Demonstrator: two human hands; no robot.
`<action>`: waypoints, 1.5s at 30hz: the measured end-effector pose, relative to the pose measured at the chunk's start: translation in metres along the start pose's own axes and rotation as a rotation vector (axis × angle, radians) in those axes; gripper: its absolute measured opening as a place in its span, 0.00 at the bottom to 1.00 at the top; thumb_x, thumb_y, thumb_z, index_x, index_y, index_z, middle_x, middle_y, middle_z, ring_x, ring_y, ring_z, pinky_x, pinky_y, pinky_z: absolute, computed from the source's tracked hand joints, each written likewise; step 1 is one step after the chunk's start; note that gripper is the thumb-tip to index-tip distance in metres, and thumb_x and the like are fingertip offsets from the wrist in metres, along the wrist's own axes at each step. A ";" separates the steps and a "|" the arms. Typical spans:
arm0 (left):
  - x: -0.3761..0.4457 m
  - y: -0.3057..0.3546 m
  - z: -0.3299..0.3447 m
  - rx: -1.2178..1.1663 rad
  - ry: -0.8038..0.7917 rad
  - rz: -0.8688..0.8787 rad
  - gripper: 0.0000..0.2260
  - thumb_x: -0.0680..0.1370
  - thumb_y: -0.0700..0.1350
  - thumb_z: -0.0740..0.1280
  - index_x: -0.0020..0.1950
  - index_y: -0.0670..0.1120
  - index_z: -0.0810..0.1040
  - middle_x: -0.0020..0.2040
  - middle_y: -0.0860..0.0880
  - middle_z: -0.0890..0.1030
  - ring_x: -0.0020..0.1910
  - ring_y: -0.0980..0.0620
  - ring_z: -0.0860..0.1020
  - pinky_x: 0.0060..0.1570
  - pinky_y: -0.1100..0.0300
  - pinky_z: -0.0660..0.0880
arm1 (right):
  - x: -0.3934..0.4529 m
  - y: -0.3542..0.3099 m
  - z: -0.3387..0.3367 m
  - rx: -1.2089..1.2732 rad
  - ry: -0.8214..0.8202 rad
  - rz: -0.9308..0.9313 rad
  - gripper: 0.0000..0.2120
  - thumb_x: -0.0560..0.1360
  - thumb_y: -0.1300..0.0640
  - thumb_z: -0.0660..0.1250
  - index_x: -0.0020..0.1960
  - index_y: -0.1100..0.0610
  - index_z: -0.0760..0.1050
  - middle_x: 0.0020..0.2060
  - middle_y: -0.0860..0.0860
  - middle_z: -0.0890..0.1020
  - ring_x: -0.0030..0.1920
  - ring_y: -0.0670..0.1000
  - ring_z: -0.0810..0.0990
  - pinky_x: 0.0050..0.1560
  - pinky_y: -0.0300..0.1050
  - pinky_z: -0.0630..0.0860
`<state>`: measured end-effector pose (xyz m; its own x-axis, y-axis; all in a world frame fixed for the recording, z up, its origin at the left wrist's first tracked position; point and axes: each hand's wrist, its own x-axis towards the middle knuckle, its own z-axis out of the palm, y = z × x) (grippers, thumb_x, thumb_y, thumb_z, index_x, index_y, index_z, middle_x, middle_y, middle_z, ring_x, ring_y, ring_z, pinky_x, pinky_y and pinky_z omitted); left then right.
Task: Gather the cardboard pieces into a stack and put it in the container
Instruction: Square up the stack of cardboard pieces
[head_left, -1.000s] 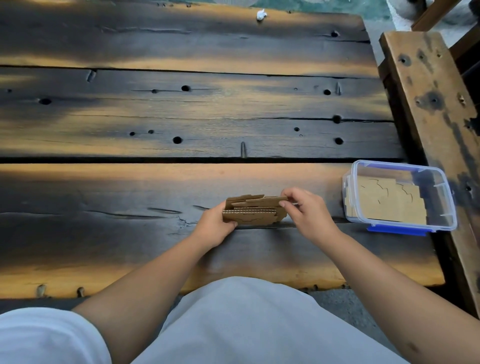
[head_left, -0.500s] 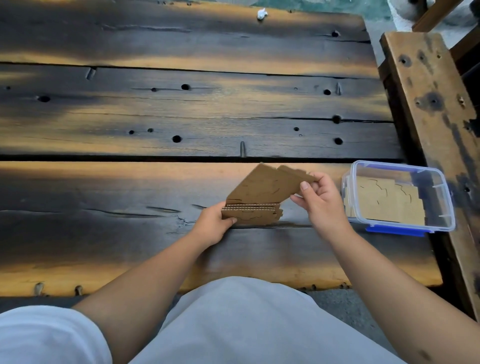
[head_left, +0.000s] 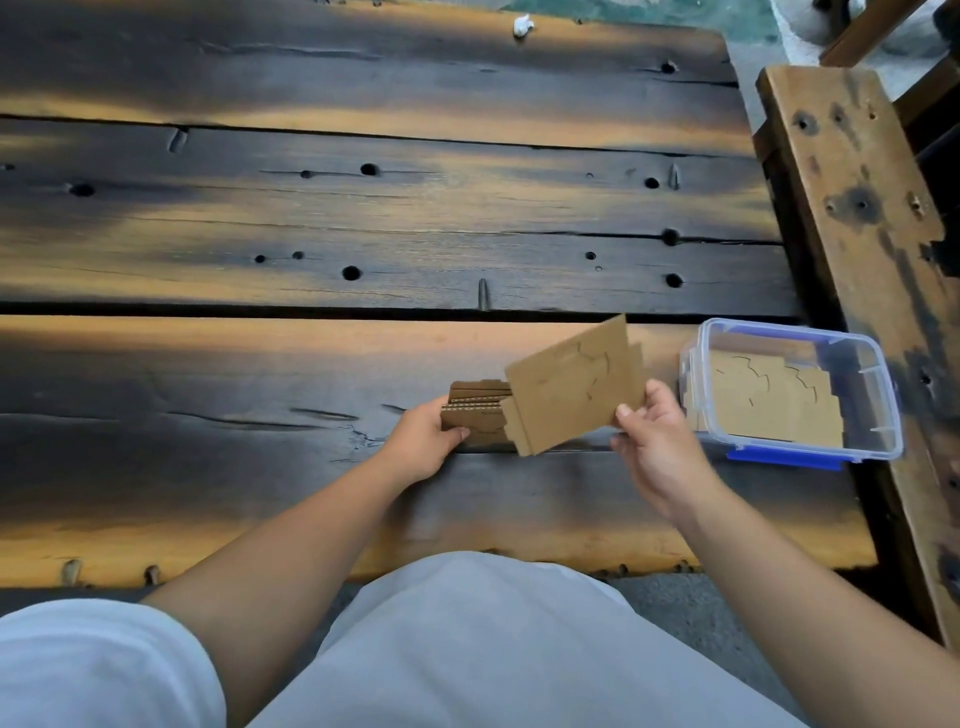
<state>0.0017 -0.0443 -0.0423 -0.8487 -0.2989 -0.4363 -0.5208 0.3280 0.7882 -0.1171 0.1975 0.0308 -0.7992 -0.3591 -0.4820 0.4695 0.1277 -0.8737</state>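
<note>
A small stack of brown cardboard pieces (head_left: 475, 415) lies on the dark wooden table (head_left: 260, 395). My left hand (head_left: 423, 444) holds the stack's left end. My right hand (head_left: 652, 441) pinches the lower right corner of a few larger cardboard pieces (head_left: 574, 387), lifted and tilted above the stack's right part. A clear plastic container (head_left: 862, 374) with a blue rim and clip stands to the right, open, with flat cardboard pieces (head_left: 763, 402) lying inside.
A weathered wooden beam (head_left: 862, 208) runs along the table's right side, just behind the container. The tabletop has holes and gaps between planks. A small white scrap (head_left: 522, 25) lies at the far edge. My lap in light clothing is below.
My right hand has peeled several pieces off the top of the stack, lifted them and swung them to the right toward the container. My left hand has stayed on the remaining stack.
</note>
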 end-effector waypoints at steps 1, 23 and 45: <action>0.000 -0.001 0.000 0.004 -0.008 0.001 0.13 0.75 0.36 0.69 0.57 0.50 0.79 0.52 0.52 0.83 0.54 0.51 0.78 0.53 0.62 0.70 | -0.001 0.014 0.002 -0.051 0.017 0.048 0.13 0.80 0.66 0.57 0.55 0.50 0.72 0.45 0.53 0.78 0.42 0.47 0.74 0.40 0.42 0.70; -0.009 0.000 -0.004 -0.139 -0.058 -0.057 0.16 0.73 0.39 0.72 0.57 0.56 0.77 0.52 0.54 0.83 0.53 0.55 0.80 0.59 0.58 0.74 | 0.016 0.083 0.042 -0.915 0.212 0.311 0.22 0.72 0.42 0.70 0.58 0.57 0.73 0.56 0.56 0.69 0.56 0.61 0.76 0.59 0.54 0.74; -0.006 -0.003 -0.012 -0.201 -0.217 -0.085 0.16 0.80 0.40 0.63 0.62 0.59 0.74 0.59 0.54 0.81 0.60 0.54 0.77 0.61 0.61 0.70 | 0.016 0.073 0.020 -0.747 0.049 0.085 0.03 0.77 0.61 0.64 0.50 0.56 0.72 0.42 0.54 0.79 0.45 0.55 0.77 0.44 0.46 0.69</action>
<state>0.0094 -0.0539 -0.0369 -0.8139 -0.1121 -0.5702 -0.5806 0.1194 0.8054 -0.0882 0.1824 -0.0393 -0.7957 -0.2807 -0.5368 0.1650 0.7523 -0.6379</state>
